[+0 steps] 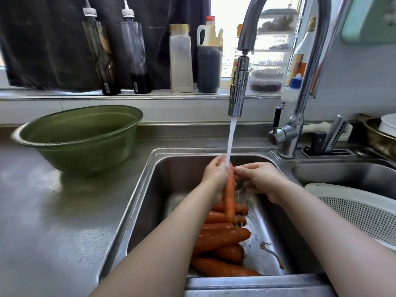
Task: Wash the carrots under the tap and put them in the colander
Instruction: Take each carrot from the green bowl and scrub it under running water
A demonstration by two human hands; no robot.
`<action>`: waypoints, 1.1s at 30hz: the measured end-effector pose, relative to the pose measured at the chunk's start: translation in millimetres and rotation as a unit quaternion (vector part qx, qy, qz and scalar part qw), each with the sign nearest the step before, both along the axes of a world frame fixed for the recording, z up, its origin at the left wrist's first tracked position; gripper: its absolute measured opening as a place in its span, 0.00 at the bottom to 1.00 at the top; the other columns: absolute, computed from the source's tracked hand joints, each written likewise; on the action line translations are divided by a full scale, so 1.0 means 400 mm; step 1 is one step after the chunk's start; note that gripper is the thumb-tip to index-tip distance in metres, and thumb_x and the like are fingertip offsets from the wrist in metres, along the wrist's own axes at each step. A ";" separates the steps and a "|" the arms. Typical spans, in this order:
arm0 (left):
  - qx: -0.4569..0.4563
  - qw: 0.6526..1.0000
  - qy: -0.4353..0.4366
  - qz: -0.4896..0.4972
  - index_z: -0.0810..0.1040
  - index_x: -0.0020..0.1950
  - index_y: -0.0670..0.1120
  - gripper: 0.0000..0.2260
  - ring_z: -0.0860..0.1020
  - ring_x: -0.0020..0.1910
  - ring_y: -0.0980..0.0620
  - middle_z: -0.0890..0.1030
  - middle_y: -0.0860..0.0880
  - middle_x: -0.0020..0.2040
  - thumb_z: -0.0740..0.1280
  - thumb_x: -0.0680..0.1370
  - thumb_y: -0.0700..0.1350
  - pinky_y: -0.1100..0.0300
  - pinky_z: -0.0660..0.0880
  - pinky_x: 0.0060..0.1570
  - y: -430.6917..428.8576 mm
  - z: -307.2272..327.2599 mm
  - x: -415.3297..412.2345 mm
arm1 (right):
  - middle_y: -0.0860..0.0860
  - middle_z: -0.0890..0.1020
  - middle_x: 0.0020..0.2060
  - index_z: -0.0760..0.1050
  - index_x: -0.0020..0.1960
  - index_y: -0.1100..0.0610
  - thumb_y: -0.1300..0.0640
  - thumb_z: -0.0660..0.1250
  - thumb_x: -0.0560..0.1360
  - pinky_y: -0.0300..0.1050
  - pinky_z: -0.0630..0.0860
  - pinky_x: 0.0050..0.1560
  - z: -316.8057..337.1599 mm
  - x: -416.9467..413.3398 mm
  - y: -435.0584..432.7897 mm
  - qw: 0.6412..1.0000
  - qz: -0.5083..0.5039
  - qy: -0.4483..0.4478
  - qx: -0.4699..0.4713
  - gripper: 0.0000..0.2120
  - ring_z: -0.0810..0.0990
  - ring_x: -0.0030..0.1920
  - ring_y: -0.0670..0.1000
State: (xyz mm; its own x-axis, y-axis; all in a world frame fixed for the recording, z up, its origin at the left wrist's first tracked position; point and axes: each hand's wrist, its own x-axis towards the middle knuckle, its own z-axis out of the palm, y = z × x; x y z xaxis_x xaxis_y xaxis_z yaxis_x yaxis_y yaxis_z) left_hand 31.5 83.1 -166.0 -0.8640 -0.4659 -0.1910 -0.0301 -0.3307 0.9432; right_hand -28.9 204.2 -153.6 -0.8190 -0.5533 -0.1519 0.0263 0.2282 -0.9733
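Carrot (pixel 229 196): held nearly upright over the sink (pixel 150 189), its upper end in the water (pixel 231 138) from the tap (pixel 237 88), its lower end above the pile (pixel 222 239)
Left grip (pixel 215 176): clenched round the upper part of the carrot, fingers wrapped from the left
Right grip (pixel 260 179): fingers bent toward the carrot's top just beside the stream; splash and blur hide whether it pinches the carrot or only rubs it, so I cannot tell
Pile: more carrots lying crosswise on the sink floor, wet, under both forearms
Colander (pixel 353 209): white, at the right in the next basin, no carrot visible in it
Handling: likely stiff and fairly heavy for its width, not fragile; the wet skin probably makes it slippery, and the taper could let it slide out toward the thin end
Where to hold: best round the thick half with the whole palm, not the tip; a firm wrap suits the carry across to the colander
Bowl (pixel 81 138): green, on the surface (pixel 42 221) to the left, well apart from the work
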 end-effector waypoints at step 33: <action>-0.207 0.941 -0.131 -0.232 0.78 0.62 0.40 0.27 0.74 0.29 0.55 0.83 0.47 0.42 0.57 0.84 0.63 0.65 0.72 0.28 -0.089 0.048 0.074 | 0.53 0.76 0.35 0.83 0.56 0.57 0.47 0.72 0.79 0.38 0.68 0.25 0.000 -0.028 -0.020 0.998 -0.030 0.022 -0.052 0.14 0.70 0.27 0.46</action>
State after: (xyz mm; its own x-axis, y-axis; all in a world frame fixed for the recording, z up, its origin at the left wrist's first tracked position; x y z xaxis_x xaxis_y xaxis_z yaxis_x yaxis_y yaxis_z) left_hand 61.1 47.4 -146.9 -0.9410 -0.1319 -0.3116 -0.3311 0.1690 0.9283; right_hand -40.2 196.1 -153.4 -0.8555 -0.5144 -0.0589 -0.0068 0.1249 -0.9921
